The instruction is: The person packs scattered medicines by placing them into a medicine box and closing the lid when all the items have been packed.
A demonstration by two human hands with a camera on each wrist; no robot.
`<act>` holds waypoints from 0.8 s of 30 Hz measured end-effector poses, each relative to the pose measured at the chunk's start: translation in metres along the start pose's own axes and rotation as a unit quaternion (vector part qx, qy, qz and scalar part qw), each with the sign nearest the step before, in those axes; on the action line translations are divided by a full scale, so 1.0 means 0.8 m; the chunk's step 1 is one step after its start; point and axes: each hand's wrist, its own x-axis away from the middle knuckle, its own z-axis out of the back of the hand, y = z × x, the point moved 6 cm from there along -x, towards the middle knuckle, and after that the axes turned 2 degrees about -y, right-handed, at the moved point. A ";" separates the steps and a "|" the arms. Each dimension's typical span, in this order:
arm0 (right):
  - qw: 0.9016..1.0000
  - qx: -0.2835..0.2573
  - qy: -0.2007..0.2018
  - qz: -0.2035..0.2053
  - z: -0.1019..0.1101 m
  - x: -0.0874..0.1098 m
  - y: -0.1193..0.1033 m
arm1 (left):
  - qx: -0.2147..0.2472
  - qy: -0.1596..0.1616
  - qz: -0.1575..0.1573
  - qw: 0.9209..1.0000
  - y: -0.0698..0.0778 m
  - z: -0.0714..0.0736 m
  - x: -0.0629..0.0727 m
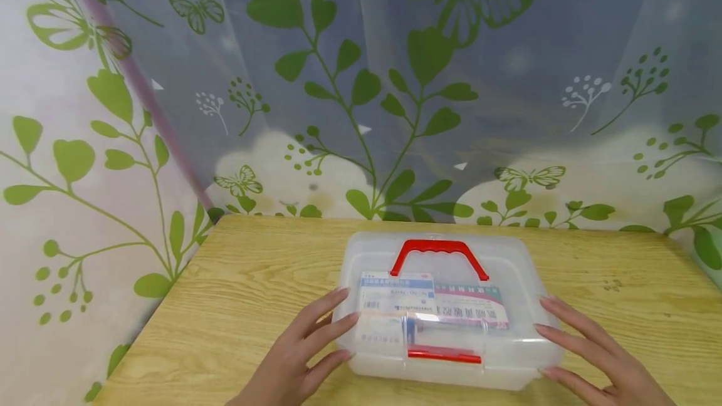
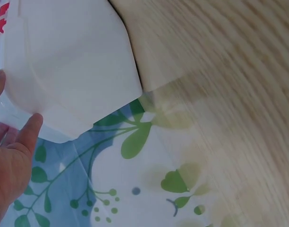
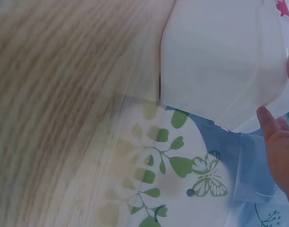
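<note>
A translucent plastic storage box (image 1: pixel 451 368) with a closed lid and a red carrying handle (image 1: pixel 437 246) sits on the wooden table. At its front is a red latch (image 1: pixel 444 354). Through the lid show a blue-and-white medicine box (image 1: pixel 395 290) and a pink, green and white one (image 1: pixel 474 306). My left hand (image 1: pixel 307 349) has its spread fingertips against the left side of the storage box, and my right hand (image 1: pixel 598 349) touches the right side in the same way. Both wrist views show fingertips along the box's pale end walls (image 2: pixel 78 56) (image 3: pixel 210 56).
The light wood-grain table (image 1: pixel 242 281) reaches back to a curtain (image 1: pixel 316 80) printed with green leaves and butterflies. More of the printed cloth (image 1: pixel 68 205) hangs along the table's left edge.
</note>
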 end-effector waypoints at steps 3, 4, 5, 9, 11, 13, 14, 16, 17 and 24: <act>1.000 0.016 -0.006 -0.012 -0.001 0.000 0.005 | -0.002 -0.006 0.013 1.000 -0.003 -0.003 -0.002; 1.000 0.019 -0.009 -0.016 -0.001 0.001 0.007 | -0.003 -0.008 0.016 1.000 -0.004 -0.003 -0.002; 0.999 0.021 -0.012 -0.023 0.000 0.002 0.010 | -0.003 -0.008 0.016 1.000 -0.004 -0.004 -0.003; 0.996 0.028 -0.036 -0.073 -0.001 0.008 0.021 | -0.013 -0.015 0.028 0.999 -0.008 -0.006 -0.005; 0.993 0.034 -0.053 -0.104 -0.002 0.011 0.025 | -0.017 -0.014 0.030 0.999 -0.008 -0.007 -0.005; 0.989 0.038 -0.065 -0.126 -0.003 0.012 0.027 | -0.022 -0.015 0.028 0.999 -0.008 -0.007 -0.006; 0.987 0.044 -0.070 -0.135 -0.003 0.012 0.027 | -0.027 -0.014 0.027 0.999 -0.008 -0.007 -0.006; 0.987 0.049 -0.073 -0.135 -0.003 0.011 0.026 | -0.044 -0.010 0.016 0.999 -0.007 -0.007 -0.006; 0.987 0.047 -0.075 -0.136 -0.003 0.010 0.026 | -0.052 -0.009 0.012 0.999 -0.006 -0.007 -0.006; 0.974 0.048 -0.077 -0.210 0.016 0.007 0.040 | -0.096 0.014 0.039 0.995 -0.013 0.004 -0.005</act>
